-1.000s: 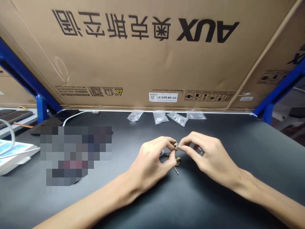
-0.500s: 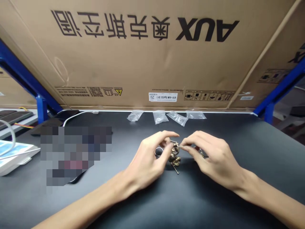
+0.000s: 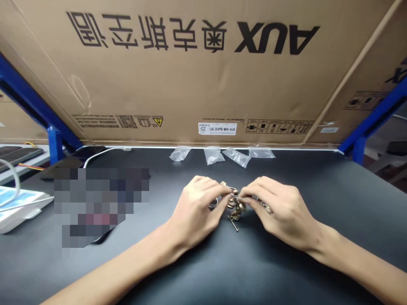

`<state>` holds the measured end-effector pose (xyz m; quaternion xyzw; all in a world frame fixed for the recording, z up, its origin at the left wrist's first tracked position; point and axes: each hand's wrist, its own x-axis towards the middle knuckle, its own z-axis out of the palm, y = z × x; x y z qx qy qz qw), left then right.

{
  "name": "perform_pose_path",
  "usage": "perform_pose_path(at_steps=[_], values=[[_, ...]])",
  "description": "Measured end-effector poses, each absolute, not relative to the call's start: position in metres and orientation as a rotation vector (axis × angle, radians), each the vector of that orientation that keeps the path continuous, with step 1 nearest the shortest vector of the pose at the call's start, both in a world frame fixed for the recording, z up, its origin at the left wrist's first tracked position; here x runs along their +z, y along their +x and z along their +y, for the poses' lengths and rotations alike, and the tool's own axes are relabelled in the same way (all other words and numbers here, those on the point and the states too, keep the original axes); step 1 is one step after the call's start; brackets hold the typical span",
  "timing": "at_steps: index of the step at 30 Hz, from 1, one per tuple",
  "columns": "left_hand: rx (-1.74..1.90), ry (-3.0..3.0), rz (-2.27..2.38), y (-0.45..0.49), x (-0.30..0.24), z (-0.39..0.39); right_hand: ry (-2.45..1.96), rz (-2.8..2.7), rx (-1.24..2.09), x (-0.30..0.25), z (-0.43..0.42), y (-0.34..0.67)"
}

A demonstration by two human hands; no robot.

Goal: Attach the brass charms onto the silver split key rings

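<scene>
Head view, looking down on a black table (image 3: 286, 271) with both forearms reaching in from the bottom edge. A small bunch of brass parts (image 3: 235, 210) sits between the two hands, just above the tabletop and near the middle of the frame. The fingers hide much of it, so its exact shape and how many pieces it holds cannot be told.

The left hand (image 3: 197, 212) is curled over, its fingertips (image 3: 229, 195) closing on the top of the bunch from the left. The right hand (image 3: 282, 212) mirrors it from the other side, with its fingers (image 3: 251, 197) bent and pinching in at the same spot. The fingertips of the two hands almost meet, and neither hand is relaxed or flat. Exactly which piece each one grips is too small to tell.

A thin metal pin (image 3: 234, 226) slants down from the underside of the bunch toward the table. A metal ring (image 3: 213, 204) shows just beside the left hand's fingers, and another ring (image 3: 267, 207) shows among the right hand's fingers.

Four clear plastic bags (image 3: 214, 155) lie crumpled in a row along the far edge of the table. Behind them leans a cardboard carton (image 3: 190, 76) printed with "AUX", held by a blue frame (image 3: 54, 144). A white cable (image 3: 104, 153) runs along the far left, beyond a pixelated patch (image 3: 101, 203).
</scene>
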<state>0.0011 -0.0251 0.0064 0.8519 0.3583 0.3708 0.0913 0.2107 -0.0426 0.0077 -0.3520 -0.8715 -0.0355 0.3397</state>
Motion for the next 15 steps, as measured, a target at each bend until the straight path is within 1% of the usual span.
perform_pose_path(at_steps=[3, 7, 9, 15], values=[[1.14, 2.385, 1.166, 0.001, 0.007, -0.023, -0.887, -2.277, -0.156, 0.008, -0.042, 0.211], [1.278, 2.742, 0.914, -0.003, 0.004, -0.016, -0.881, -2.238, -0.171, 0.008, -0.039, 0.212], [1.281, 2.82, 0.887, -0.004, 0.004, -0.015, -0.881, -2.236, -0.158, 0.007, -0.039, 0.212], [1.277, 2.254, 1.225, 0.002, 0.011, -0.026, -0.793, -2.277, -0.266, 0.004, -0.041, 0.213]])
